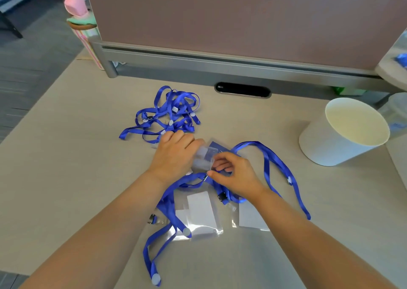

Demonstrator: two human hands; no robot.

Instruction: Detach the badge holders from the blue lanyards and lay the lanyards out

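Note:
My left hand (174, 154) grips a clear badge holder (204, 157) lifted a little above the beige table. My right hand (233, 174) pinches the clip end of a blue lanyard (273, 163) at the holder's lower edge. That lanyard loops away to the right. Below my hands lie clear badge holders with white cards (200, 214), one more (251, 218) to the right, with another blue lanyard (163, 240) trailing toward me. A tangled pile of blue lanyards (167, 114) sits behind my left hand.
A large white paper cup (343, 134) stands at the right. A grey partition wall (242, 24) closes the back of the table, with a black cable slot (242, 90) in front of it. The table's left edge (39, 103) drops to the floor.

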